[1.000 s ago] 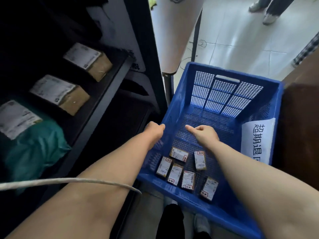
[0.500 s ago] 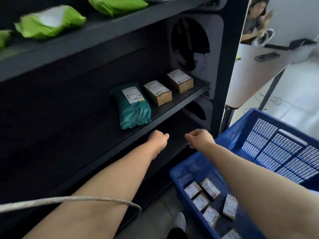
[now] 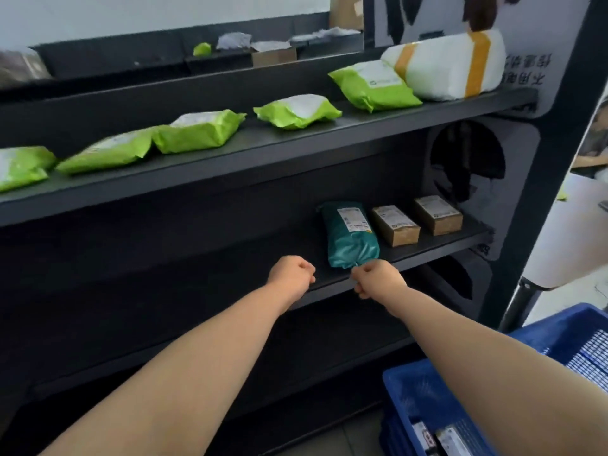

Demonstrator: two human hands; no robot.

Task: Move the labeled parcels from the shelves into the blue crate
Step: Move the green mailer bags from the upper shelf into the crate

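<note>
Teal parcel (image 3: 350, 235) lies long axis front-to-back beside two brown boxes (image 3: 395, 225); left hand (image 3: 291, 279) and right hand (image 3: 378, 280) fisted, empty.

Dark shelf (image 3: 437, 248) with teal parcel (image 3: 350, 236), two cardboard boxes (image 3: 395, 225).

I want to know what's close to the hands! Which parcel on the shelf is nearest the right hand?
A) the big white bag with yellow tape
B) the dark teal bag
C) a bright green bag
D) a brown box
B: the right hand, closed in a fist, sits just below the near end of the dark teal bag; the two brown boxes lie further right and the green bags are a shelf up.
</note>
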